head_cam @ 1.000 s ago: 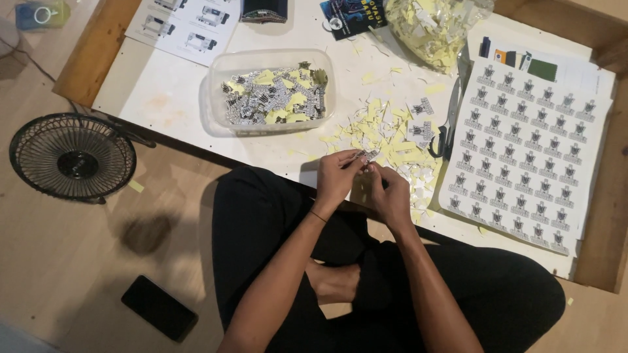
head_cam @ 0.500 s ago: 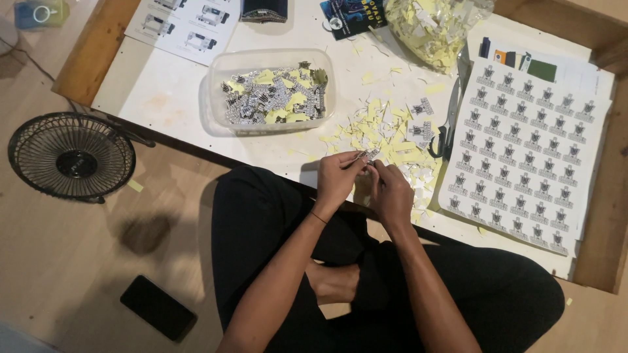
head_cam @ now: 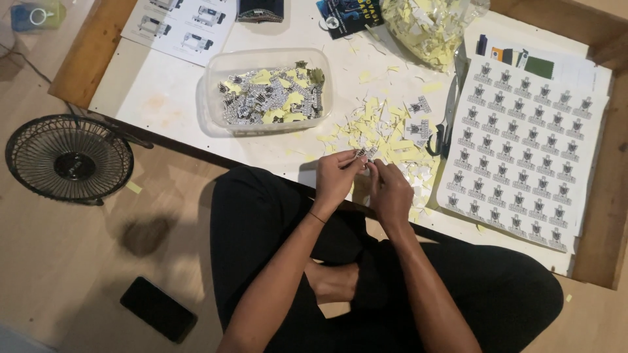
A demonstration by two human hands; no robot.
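Two hands are seen from the head camera, brought together over the near edge of the white surface [head_cam: 170, 98]. A small sticker [head_cam: 364, 153] is pinched between the fingertips of the left hand [head_cam: 337, 178] and the right hand [head_cam: 389, 191]; both are closed narrowly on it, and it is held just above the surface edge, over the lap. Just beyond the hands, a loose pile of yellow scraps [head_cam: 386, 134] is spread on the surface, with a few cut stickers lying among them. To the left of the pile, a clear tub [head_cam: 216, 85] is set, holding cut stickers mixed with yellow bits. To the right, a sticker sheet [head_cam: 523, 150] with rows of dark printed marks is laid, and scissors [head_cam: 448, 121] rest between the sheet and the pile. At the far edge, a clear bag [head_cam: 428, 26] filled with yellow scraps is seen, with printed leaflets [head_cam: 183, 26] at the far left. On the wooden floor, a small black fan [head_cam: 69, 160] stands left of the crossed legs, and a dark phone [head_cam: 157, 309] lies nearer the camera, well apart from the hands.
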